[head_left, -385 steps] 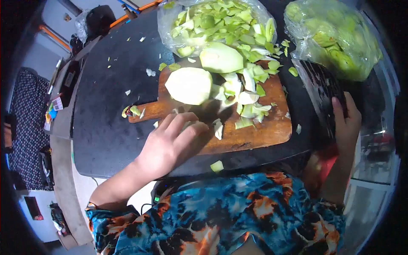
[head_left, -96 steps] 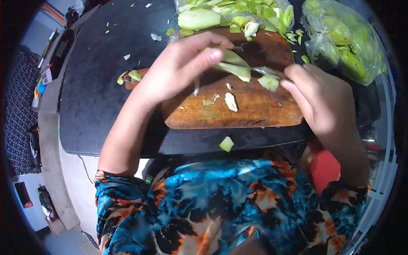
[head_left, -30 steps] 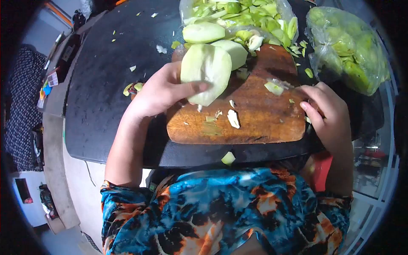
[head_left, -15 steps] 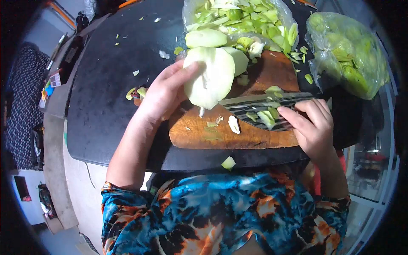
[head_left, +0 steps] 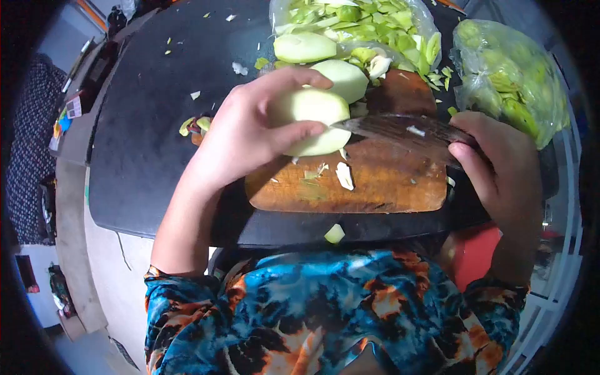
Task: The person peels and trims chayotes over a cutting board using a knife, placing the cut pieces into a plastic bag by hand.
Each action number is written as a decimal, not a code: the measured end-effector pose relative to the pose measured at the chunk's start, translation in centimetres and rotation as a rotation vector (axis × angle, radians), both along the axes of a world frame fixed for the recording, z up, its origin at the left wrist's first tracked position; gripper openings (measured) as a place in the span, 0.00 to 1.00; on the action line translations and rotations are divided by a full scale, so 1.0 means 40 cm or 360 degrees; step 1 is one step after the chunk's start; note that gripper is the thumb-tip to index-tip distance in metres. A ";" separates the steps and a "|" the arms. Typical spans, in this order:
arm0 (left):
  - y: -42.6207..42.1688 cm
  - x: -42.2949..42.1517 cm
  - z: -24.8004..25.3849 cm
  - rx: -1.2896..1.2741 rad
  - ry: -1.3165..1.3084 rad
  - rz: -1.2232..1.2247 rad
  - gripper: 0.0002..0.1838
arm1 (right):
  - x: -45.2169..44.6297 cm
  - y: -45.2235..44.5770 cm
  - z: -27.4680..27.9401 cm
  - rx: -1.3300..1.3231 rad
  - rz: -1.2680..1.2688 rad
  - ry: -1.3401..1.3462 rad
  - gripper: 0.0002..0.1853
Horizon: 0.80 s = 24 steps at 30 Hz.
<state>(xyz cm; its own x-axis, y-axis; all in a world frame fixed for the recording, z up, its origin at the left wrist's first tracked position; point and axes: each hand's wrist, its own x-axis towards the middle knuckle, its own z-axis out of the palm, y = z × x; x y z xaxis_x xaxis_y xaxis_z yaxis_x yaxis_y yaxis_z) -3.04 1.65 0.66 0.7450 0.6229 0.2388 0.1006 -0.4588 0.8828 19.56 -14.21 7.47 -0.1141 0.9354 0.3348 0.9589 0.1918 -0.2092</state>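
Note:
My left hand [head_left: 250, 122] is closed around a pale green peeled vegetable [head_left: 319, 107], its thumb and fingers on opposite sides, above the left part of a wooden cutting board [head_left: 375, 181]. The handle of a broad, dark-streaked knife [head_left: 400, 130] is in my right hand [head_left: 503, 164]. The knife lies nearly level over the board, its tip at the right side of the held vegetable. Just behind, another peeled piece [head_left: 344, 80] rests by the board's far edge, and a third peeled piece [head_left: 305, 47] lies beyond it. A white scrap [head_left: 344, 176] sits on the board.
At the back, an open plastic bag [head_left: 431, 28] holds green peelings and slices. To the right stands a clear bag of whole green vegetables [head_left: 509, 94]. Small scraps dot the dark table [head_left: 156, 156], including a chunk [head_left: 335, 234] at its near edge.
The held vegetable has turned from showing its flat cut face to its rounded side. My right hand has lifted the knife, tip now against the vegetable; green bits are gone from the blade.

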 end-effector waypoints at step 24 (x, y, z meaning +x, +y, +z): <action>0.009 -0.006 0.004 0.0096 0.0755 -0.0316 0.27 | 0.029 0.022 -0.035 -0.0433 -0.0232 0.0287 0.07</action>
<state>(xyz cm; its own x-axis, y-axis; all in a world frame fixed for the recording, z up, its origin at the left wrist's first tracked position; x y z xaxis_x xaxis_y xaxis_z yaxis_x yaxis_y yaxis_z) -3.27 2.01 0.81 0.8825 0.4540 -0.1227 0.3892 -0.5584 0.7326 20.72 -13.32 6.09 0.0652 0.9951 0.0738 0.9151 -0.0301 -0.4021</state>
